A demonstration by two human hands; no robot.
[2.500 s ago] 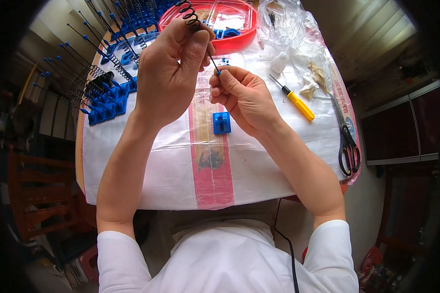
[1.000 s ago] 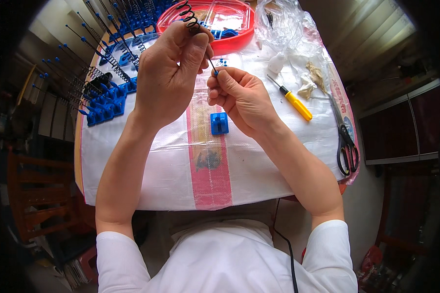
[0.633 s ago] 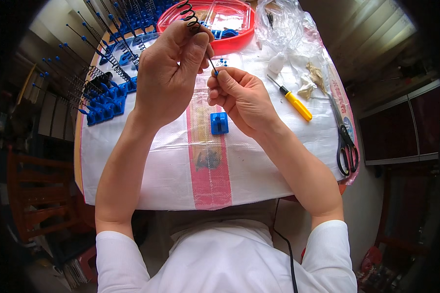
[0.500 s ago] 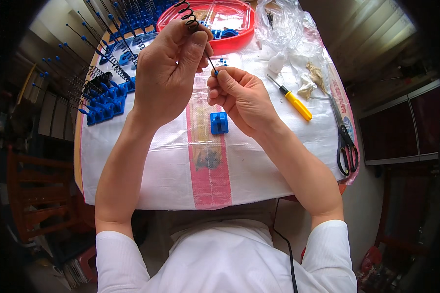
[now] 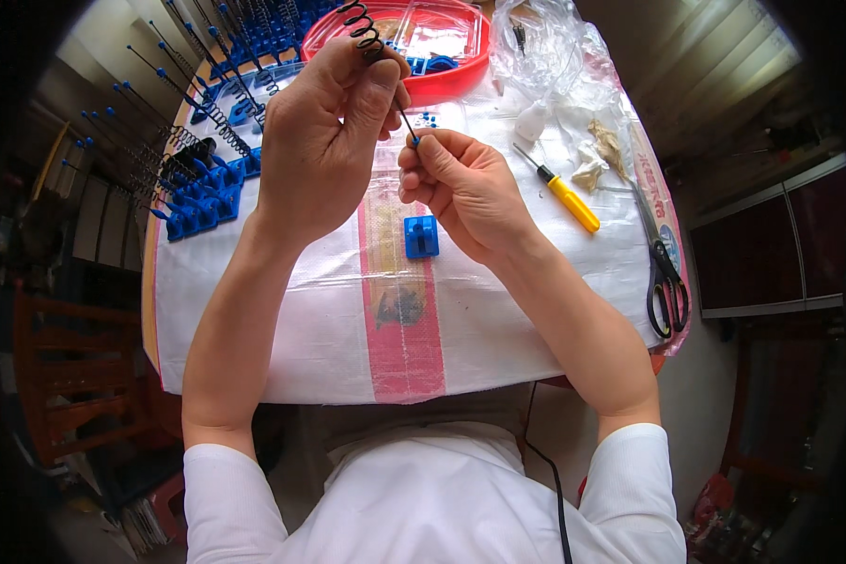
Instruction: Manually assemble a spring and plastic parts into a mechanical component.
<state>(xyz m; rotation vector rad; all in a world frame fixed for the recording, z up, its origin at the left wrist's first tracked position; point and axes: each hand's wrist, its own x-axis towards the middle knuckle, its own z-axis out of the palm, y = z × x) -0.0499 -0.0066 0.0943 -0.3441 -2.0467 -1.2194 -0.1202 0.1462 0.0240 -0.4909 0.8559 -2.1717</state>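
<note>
My left hand (image 5: 327, 141) is raised over the table and closed around a black coil spring (image 5: 363, 26), whose upper loops stick out above the fingers. A thin dark rod (image 5: 406, 119) slants down from that hand to my right hand (image 5: 461, 183). Thumb and forefinger of the right hand pinch the rod's lower end, where a speck of blue shows; the fingers mostly hide it. Just below the hands, a small square blue plastic block (image 5: 421, 237) with a dark slot lies on the striped white woven sheet (image 5: 301, 348).
Blue bases (image 5: 202, 202) with upright springs and rods crowd the left and far left. A red basin (image 5: 451, 86) holds blue parts, with tiny blue pieces (image 5: 428, 120) before it. To the right lie a yellow screwdriver (image 5: 569, 202), black scissors (image 5: 665, 287) and clear plastic bags (image 5: 545, 56).
</note>
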